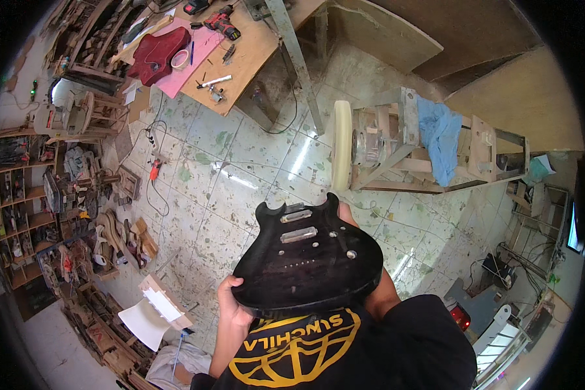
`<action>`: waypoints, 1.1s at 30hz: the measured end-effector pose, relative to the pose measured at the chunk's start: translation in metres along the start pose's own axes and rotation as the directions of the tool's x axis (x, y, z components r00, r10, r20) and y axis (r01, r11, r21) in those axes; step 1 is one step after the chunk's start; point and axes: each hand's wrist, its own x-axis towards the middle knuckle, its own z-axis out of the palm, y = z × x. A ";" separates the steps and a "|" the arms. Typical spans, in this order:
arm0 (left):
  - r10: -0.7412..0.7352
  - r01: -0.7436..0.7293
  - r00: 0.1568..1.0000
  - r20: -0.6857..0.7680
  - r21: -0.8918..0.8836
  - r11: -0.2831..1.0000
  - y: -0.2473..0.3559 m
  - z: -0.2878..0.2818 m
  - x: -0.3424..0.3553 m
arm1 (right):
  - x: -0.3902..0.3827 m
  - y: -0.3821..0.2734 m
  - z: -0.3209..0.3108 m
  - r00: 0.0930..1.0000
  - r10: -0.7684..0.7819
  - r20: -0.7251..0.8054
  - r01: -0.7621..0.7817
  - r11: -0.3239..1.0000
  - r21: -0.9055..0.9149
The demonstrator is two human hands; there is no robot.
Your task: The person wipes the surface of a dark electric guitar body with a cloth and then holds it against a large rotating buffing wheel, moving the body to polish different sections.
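A black electric guitar body (305, 273), with two horns at the top, pickup cutouts and several drilled holes, is held up against my dark printed shirt. My left hand (234, 298) grips its lower left edge, thumb on the face and the other fingers mostly hidden. Behind the right side, my right hand (382, 296) is closed on the body; skin also shows beside the upper right horn, and most of those fingers are out of sight.
A workbench (211, 65) holds a red guitar body (149, 55) and drill (221, 23). Right stands a wooden machine frame (481, 153) with blue cloth (439, 136). Shelving (16, 208) and wood scraps line the left. Cords cross the tiled floor (208, 188).
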 end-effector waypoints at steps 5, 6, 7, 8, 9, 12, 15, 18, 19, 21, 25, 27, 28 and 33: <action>-0.041 0.041 0.999 -0.022 -0.004 0.999 0.000 0.011 0.019 | 0.003 -0.013 0.001 1.000 0.008 -0.006 -0.008 1.000 0.015; -0.047 0.046 0.999 -0.027 -0.006 0.999 0.000 0.014 0.023 | 0.004 -0.014 0.001 1.000 0.006 -0.010 -0.005 1.000 0.010; -0.049 0.049 0.998 -0.030 -0.004 0.999 -0.001 0.018 0.026 | 0.004 -0.016 0.001 1.000 0.006 -0.012 -0.006 1.000 0.010; -0.032 0.032 0.999 -0.009 -0.011 0.999 -0.001 0.022 0.029 | 0.006 -0.018 0.001 1.000 0.008 -0.015 -0.008 1.000 0.015; -0.015 0.015 1.000 0.013 -0.017 1.000 -0.001 0.027 0.032 | 0.007 -0.021 0.001 1.000 0.006 -0.017 -0.006 1.000 0.019; -0.038 0.040 0.997 0.060 -0.022 0.999 0.001 0.038 0.039 | 0.006 -0.020 0.001 0.999 0.023 -0.023 -0.023 0.999 0.030; -0.036 0.040 0.994 0.106 -0.033 0.999 0.005 0.043 0.054 | 0.010 -0.022 0.001 0.999 0.038 -0.025 -0.036 0.998 0.041; -0.037 0.039 0.994 0.105 -0.017 0.999 0.006 0.047 0.068 | 0.010 -0.024 -0.003 0.999 0.040 -0.030 -0.038 0.998 0.054; -0.039 0.040 0.995 0.096 -0.005 0.999 0.006 0.049 0.071 | 0.011 -0.025 -0.004 0.999 0.039 -0.032 -0.038 0.998 0.055; -0.031 0.032 0.995 0.094 -0.010 0.999 0.006 0.052 0.070 | 0.013 -0.024 -0.003 0.998 0.049 -0.034 -0.047 0.997 0.059; -0.072 0.069 0.992 0.106 0.030 0.997 0.007 0.064 0.066 | 0.012 -0.031 -0.007 0.998 0.041 -0.045 -0.038 0.997 0.068; -0.066 0.063 0.994 0.091 0.041 0.997 0.006 0.068 0.060 | 0.013 -0.034 -0.007 0.998 0.037 -0.046 -0.034 0.997 0.065; -0.062 0.058 0.995 0.077 0.054 0.997 0.006 0.069 0.059 | 0.013 -0.035 -0.007 0.998 0.038 -0.045 -0.035 0.997 0.067; -0.080 0.073 0.992 0.096 0.080 0.994 0.003 0.069 0.065 | 0.011 -0.046 -0.006 0.999 0.032 -0.043 -0.029 0.997 0.068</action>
